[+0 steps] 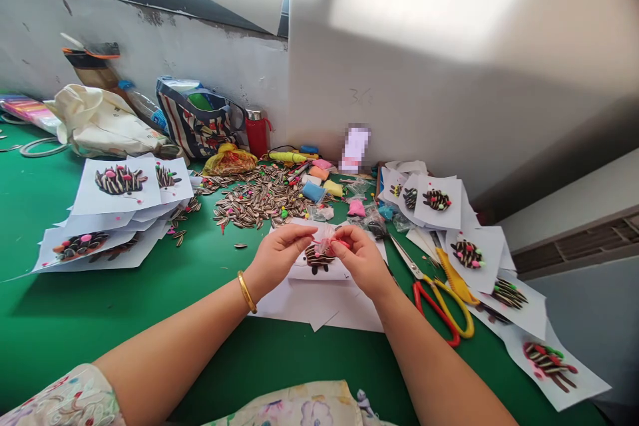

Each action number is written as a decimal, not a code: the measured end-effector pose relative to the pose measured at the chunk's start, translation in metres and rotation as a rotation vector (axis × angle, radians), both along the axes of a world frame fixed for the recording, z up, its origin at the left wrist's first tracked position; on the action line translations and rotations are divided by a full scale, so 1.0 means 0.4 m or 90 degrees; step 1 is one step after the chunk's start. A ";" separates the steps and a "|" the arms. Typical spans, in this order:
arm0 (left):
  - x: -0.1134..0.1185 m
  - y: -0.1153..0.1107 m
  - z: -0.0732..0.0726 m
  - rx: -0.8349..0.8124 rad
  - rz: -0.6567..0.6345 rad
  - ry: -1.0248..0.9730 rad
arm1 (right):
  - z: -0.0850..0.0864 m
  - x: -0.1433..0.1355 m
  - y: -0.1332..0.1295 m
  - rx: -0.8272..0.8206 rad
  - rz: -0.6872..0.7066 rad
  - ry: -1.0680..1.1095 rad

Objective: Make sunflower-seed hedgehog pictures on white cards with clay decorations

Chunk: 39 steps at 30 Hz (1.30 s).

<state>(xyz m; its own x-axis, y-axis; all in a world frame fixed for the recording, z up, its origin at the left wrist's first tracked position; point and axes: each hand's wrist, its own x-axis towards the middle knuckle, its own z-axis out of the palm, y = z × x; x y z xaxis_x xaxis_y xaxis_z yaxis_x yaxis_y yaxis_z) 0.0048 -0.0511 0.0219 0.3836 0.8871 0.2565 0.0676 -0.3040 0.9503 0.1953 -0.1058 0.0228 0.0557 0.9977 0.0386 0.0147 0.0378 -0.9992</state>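
My left hand (284, 256), with a gold bangle at its wrist, pinches one side of a thin see-through plastic wrapper (326, 234) with a pinkish tint. On the other side my right hand (363, 261) closes its fingertips on the same wrapper, and a bit of red soft material (340, 242) shows at them. Just under the hands lies a hedgehog picture (319, 267) of sunflower seeds and dark clay on a white card. Beneath that card are white paper sheets (294, 303). The wrapper's contents are partly hidden by my fingers.
A heap of sunflower seeds (259, 196) lies beyond my hands, beside colored clay packets (313, 192). Scissors (439, 303) and a yellow utility knife (455, 276) lie right. Finished hedgehog cards (120, 196) pile left, more cards (439, 203) right. A red bottle (257, 134) stands behind.
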 end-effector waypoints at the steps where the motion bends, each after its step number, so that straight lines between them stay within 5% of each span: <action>1: 0.001 -0.001 0.000 0.009 -0.007 0.003 | -0.001 -0.001 -0.001 0.001 0.003 0.000; 13: -0.003 0.004 -0.006 0.136 0.007 0.088 | -0.002 -0.012 -0.009 -0.001 0.033 -0.034; 24: 0.006 0.005 0.000 -0.116 0.009 -0.101 | 0.001 0.008 0.002 0.011 -0.021 -0.059; 30: 0.010 0.003 0.015 -0.223 0.002 -0.138 | -0.020 0.108 0.044 0.102 -0.267 -0.212; 39: 0.008 0.000 0.002 -0.328 -0.041 -0.200 | -0.079 0.140 0.076 0.159 -0.236 -0.680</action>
